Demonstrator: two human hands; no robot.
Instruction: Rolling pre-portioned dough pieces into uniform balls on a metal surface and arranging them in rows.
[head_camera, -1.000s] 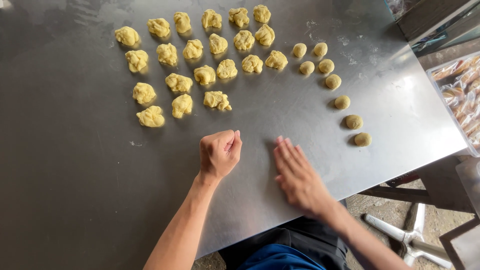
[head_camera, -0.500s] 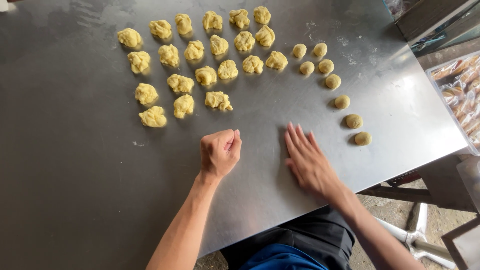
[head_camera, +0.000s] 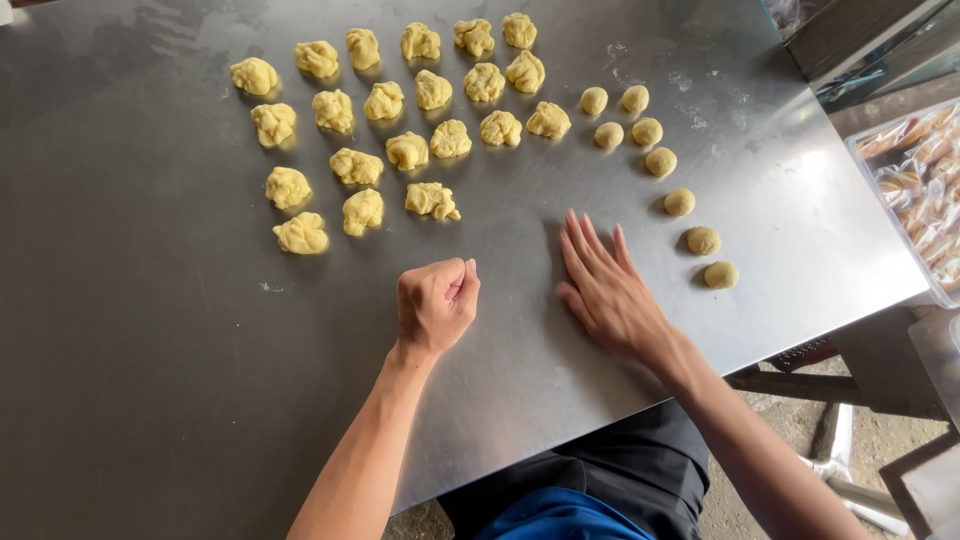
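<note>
whatever the left hand (head_camera: 436, 303) encloses is hidden: it is curled into a fist resting on the brushed grey steel table (head_camera: 150, 380), thumb against the bent fingers, and nothing shows between them, so i cannot tell whether it grips anything. the right hand (head_camera: 605, 290) lies flat, palm down, fingers straight and slightly spread; anything beneath the palm is covered. at the right edge a clear plastic tray of wrapped pale baked goods (head_camera: 915, 190) is cut off by the frame, and the metal shelving above it is only partly in view. the table's far left corner is also cropped.

the rough, lumpy pale yellow dough pieces (head_camera: 400, 110) sit in loose rows across the far half of the table, none touching its neighbour. the nearest of them, a craggy lump (head_camera: 432, 201), lies beyond the left fist and well apart from it. to the right, the small smooth round yellow dough balls (head_camera: 660, 160) run in a curving line toward the near right edge; the last ball (head_camera: 720, 274) lies near the right hand's fingers without touching.

compared with half a second ago, the right hand has slid leftward and a little farther onto the table, closing toward the left fist, though the two hands remain apart. the fist has barely shifted, and the dough pieces and balls keep the same layout.
</note>
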